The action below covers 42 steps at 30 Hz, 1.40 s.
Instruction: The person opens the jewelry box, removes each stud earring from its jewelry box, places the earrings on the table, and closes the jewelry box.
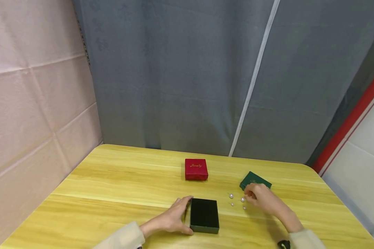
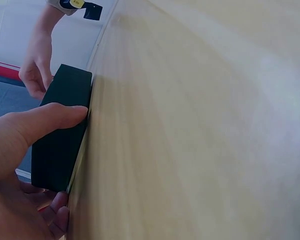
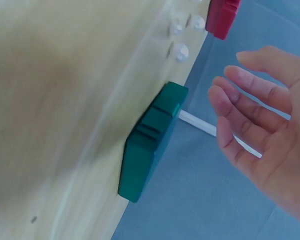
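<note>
My left hand [image 1: 174, 217] holds a dark green box base [image 1: 204, 229] with a black inner pad at its left side. In the left wrist view the thumb lies on the base's side [image 2: 65, 137], and the other fingertips are at its far end. To the right, my right hand [image 1: 261, 197] hovers just above the table, fingers loosely bent. The right wrist view shows nothing in that hand [image 3: 270, 110]. Several pearl earrings [image 1: 231, 195] lie on the table beside its fingertips. Behind it, partly hidden, is a green box lid [image 1: 252, 178] with gold print.
A closed red box [image 1: 196, 169] with gold lettering stands farther back. Everything lies on a wood-grain table [image 1: 112, 180]. A grey curtain [image 1: 174, 86] hangs behind the table, and a pale cloth [image 1: 34, 121] hangs at its left.
</note>
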Tool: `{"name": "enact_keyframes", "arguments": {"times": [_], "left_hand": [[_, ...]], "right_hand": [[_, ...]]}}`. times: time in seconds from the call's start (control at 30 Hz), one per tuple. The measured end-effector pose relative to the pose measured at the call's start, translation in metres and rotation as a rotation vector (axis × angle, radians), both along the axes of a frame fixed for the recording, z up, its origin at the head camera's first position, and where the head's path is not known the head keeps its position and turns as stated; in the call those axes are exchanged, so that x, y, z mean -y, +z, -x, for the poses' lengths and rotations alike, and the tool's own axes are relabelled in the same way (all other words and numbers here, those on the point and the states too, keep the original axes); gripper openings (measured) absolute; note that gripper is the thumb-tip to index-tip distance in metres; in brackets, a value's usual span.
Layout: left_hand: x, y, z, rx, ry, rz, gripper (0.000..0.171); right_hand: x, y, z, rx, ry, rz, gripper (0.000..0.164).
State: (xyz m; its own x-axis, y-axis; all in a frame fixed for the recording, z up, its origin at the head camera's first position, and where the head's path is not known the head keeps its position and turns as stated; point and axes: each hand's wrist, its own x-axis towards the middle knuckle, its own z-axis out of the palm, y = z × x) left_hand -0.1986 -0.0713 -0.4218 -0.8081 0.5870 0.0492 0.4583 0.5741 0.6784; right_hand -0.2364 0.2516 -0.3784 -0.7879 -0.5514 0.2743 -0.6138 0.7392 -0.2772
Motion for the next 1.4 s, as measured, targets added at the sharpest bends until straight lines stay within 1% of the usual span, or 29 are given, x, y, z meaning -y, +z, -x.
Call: {"name": "enact_keyframes", "arguments": {"times": [0.13, 0.23, 0.4, 0.57, 0.7, 0.83, 0.93, 1.0, 1.13, 1.23, 1.4], "left_hand": [[0.000, 0.000, 0.000, 0.008, 0.002, 0.002, 0.098], [0.000, 0.000, 0.000, 0.015, 0.001, 0.003, 0.099], [0.000, 0.000, -0.001, 0.028, 0.003, 0.002, 0.099], [0.000, 0.001, -0.001, 0.015, 0.002, 0.001, 0.099], [0.000, 0.001, -0.001, 0.012, 0.000, 0.000, 0.098], [0.000, 0.002, -0.001, 0.013, -0.002, -0.002, 0.098], [0.000, 0.002, -0.001, 0.014, -0.004, -0.001, 0.098], [0.000, 0.002, -0.001, 0.019, -0.005, 0.000, 0.098], [0.000, 0.003, -0.001, 0.032, -0.004, 0.001, 0.098], [0.000, 0.003, -0.001, 0.036, -0.002, 0.001, 0.098], [0.000, 0.003, -0.001, 0.038, 0.000, -0.002, 0.098]], "right_hand": [[-0.005, 0.003, 0.002, -0.064, -0.030, -0.004, 0.007], [-0.008, 0.006, 0.004, -0.092, -0.078, -0.020, 0.007], [-0.014, 0.009, 0.008, -0.097, -0.154, -0.029, 0.010], [-0.021, 0.007, 0.015, -0.110, -0.208, -0.005, 0.017], [-0.027, 0.003, 0.021, -0.114, -0.257, -0.001, 0.026], [-0.033, -0.003, 0.025, -0.114, -0.303, -0.029, 0.038], [-0.038, -0.007, 0.027, -0.081, -0.329, -0.053, 0.049], [-0.041, -0.009, 0.028, -0.030, -0.349, -0.077, 0.059], [-0.046, -0.012, 0.030, 0.101, -0.380, -0.123, 0.077], [-0.048, -0.013, 0.030, 0.175, -0.394, -0.133, 0.085], [-0.049, -0.012, 0.032, 0.239, -0.379, -0.112, 0.090]]}}
